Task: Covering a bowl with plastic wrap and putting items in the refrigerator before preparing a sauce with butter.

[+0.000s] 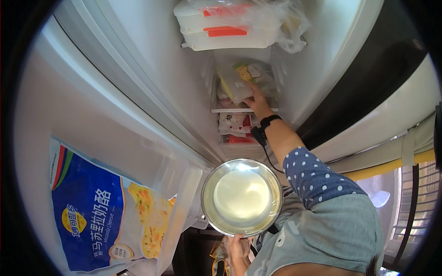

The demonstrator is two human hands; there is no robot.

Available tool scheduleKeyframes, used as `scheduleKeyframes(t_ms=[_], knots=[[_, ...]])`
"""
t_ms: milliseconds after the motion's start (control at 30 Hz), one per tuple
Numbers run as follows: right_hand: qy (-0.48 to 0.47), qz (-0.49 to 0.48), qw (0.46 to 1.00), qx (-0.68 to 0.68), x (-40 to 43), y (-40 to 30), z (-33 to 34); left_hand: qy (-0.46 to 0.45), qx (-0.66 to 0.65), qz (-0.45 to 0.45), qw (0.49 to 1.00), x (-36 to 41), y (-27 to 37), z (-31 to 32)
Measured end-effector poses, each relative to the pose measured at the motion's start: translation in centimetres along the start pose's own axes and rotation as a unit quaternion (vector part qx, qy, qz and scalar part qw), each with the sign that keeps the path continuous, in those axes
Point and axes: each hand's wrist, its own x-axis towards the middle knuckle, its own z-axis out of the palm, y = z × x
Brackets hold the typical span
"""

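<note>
At the lower middle my left hand [239,246] grips the near rim of a round stainless steel bowl [207,210]. Wrinkled, shiny clear film appears to be stretched over the bowl, and its pale inside is blurred by glare. My right hand [255,97] reaches into the refrigerator compartment, with thumb and fingers on a translucent plastic bag [238,90] printed with a yellow picture. That bag lies tilted on a drawer or shelf [228,110] above other bagged food [226,101]. What the bag holds is hard to make out.
Stacked white plastic boxes with red clips [231,39] and a clear bag [293,31] sit on the shelf above. Lower down are red-and-white food packets [236,124]. The open door's bin [179,214] at left holds a blue mozzarella cheese bag [86,207]. A black cable [267,157] hangs from my right wrist.
</note>
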Motion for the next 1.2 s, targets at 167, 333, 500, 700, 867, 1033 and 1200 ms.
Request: scheduleKeyframes(t_ms=[167, 333, 500, 700, 867, 1033, 1200], knots=[[-0.05, 0.082, 0.993, -0.062, -6.9, 1.5, -5.1, 0.022, 0.014, -0.01, 1.0, -1.9, -0.8, -2.2], [-0.091, 0.23, 0.967, -0.067, -16.8, 0.7, -9.2, -0.018, 0.006, -0.015, 1.0, -2.5, -2.9, -6.3], [-0.052, 0.315, 0.94, -0.119, -21.6, 1.4, -12.0, 0.125, 0.024, -0.093, 0.987, -5.9, -3.8, -7.4], [-0.037, 0.259, 0.961, -0.088, -15.2, 4.8, -16.8, 0.105, 0.1, -0.13, 0.981, -3.9, -5.5, -11.9], [-0.054, 0.215, 0.973, -0.059, -12.2, 4.9, -16.0, 0.149, 0.163, -0.179, 0.959, -2.6, -6.7, -15.8], [-0.053, 0.187, 0.975, -0.109, -11.2, 3.8, -15.0, 0.059, 0.056, -0.126, 0.989, -2.2, -6.1, -14.1], [-0.062, 0.174, 0.972, -0.145, -12.0, 3.2, -14.4, 0.01, 0.084, -0.11, 0.99, -0.7, -3.6, -13.1]])
